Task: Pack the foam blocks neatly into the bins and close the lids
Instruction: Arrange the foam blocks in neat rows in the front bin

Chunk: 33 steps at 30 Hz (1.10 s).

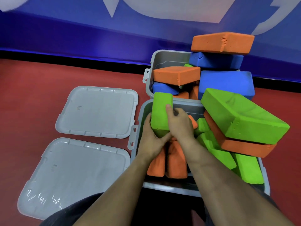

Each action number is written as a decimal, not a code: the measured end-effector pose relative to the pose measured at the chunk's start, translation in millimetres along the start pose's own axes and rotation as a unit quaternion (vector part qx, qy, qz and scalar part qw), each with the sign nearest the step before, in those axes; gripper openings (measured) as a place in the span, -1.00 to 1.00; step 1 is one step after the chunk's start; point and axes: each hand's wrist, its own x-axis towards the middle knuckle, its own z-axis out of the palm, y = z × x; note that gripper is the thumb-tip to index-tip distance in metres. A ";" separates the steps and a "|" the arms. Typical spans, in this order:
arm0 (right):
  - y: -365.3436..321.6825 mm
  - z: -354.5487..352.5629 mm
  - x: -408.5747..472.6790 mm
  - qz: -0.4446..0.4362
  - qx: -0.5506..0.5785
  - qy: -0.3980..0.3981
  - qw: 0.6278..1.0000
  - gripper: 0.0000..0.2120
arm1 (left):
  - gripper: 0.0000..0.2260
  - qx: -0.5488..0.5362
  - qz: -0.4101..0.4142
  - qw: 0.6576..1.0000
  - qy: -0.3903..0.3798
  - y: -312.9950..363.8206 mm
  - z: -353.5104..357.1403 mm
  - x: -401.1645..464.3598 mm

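Note:
Two grey bins stand in a row on the red floor. In the near bin [172,190], both hands grip an upright green foam block [160,111] at its left side: my left hand [151,141] wraps its lower left edge, my right hand [179,123] curls over its right face. Orange blocks [171,162] stand beneath my wrists. Green blocks [244,167] lean at the bin's right. A large green block [241,115] on an orange one [247,147] overhangs the right rim. The far bin [156,59] is heaped with orange and blue blocks [226,84].
Two grey lids lie flat on the floor left of the bins, one far [97,111] and one near [73,176]. A blue padded wall [81,33] runs behind the far bin. My dark-clothed knees show at the bottom edge.

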 end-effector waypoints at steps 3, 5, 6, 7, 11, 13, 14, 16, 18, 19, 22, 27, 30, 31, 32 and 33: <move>26.1 -1.7 19.8 0.088 0.041 0.037 0.995 -0.44 | -0.21 0.046 -0.035 0.998 0.036 -5.6 -5.7 5.2; 45.4 -2.5 28.2 0.143 0.019 0.032 0.989 -0.48 | -0.27 0.118 -0.035 0.992 0.036 -12.4 -9.5 9.8; 52.5 -2.1 29.7 0.161 0.002 0.019 0.987 -0.45 | -0.27 0.142 -0.028 0.989 0.018 -16.7 -10.7 13.8; 59.3 -0.7 31.6 0.176 -0.009 0.004 0.984 -0.40 | -0.26 0.147 -0.033 0.989 -0.004 -18.9 -10.9 17.3; 83.4 18.7 49.7 0.235 0.034 -0.029 0.971 -0.17 | -0.26 0.075 -0.082 0.994 -0.001 -7.5 -4.5 23.3; 86.8 24.3 56.1 0.266 0.074 -0.040 0.960 -0.04 | -0.27 0.061 -0.094 0.993 0.028 0.2 -1.4 27.0; 84.9 25.0 56.6 0.282 0.093 -0.046 0.954 -0.01 | -0.23 0.068 -0.095 0.993 0.030 1.0 -0.7 31.1; 77.7 24.7 57.3 0.302 0.110 -0.051 0.946 -0.03 | -0.14 0.115 -0.107 0.987 0.017 0.8 0.4 42.0; 78.6 30.3 65.8 0.325 0.114 -0.051 0.937 0.04 | -0.18 0.205 -0.123 0.971 -0.014 -0.4 0.1 51.8; 77.0 32.8 68.6 0.330 0.121 -0.049 0.935 0.09 | -0.21 0.251 -0.135 0.958 -0.038 -0.6 -0.3 56.3; 78.4 44.5 75.7 0.347 0.145 -0.016 0.926 0.19 | -0.21 0.344 -0.159 0.918 -0.113 -0.4 -2.4 71.8; 91.6 55.5 79.2 0.349 0.095 0.016 0.932 0.18 | -0.12 0.360 -0.197 0.899 -0.153 -10.2 -3.3 96.7; 91.5 50.7 82.3 0.342 0.102 0.023 0.934 0.17 | 0.00 0.325 -0.232 0.902 -0.162 -19.1 -4.7 106.7; 93.1 49.0 83.9 0.344 0.107 0.029 0.933 0.18 | 0.03 0.318 -0.240 0.903 -0.164 -19.1 -4.0 107.4; 94.8 47.8 86.1 0.344 0.112 0.034 0.932 0.18 | 0.08 0.314 -0.244 0.903 -0.162 -19.8 -2.5 107.3; 96.4 47.7 89.4 0.342 0.118 0.041 0.931 0.19 | 0.13 0.314 -0.248 0.903 -0.158 -19.5 0.1 106.4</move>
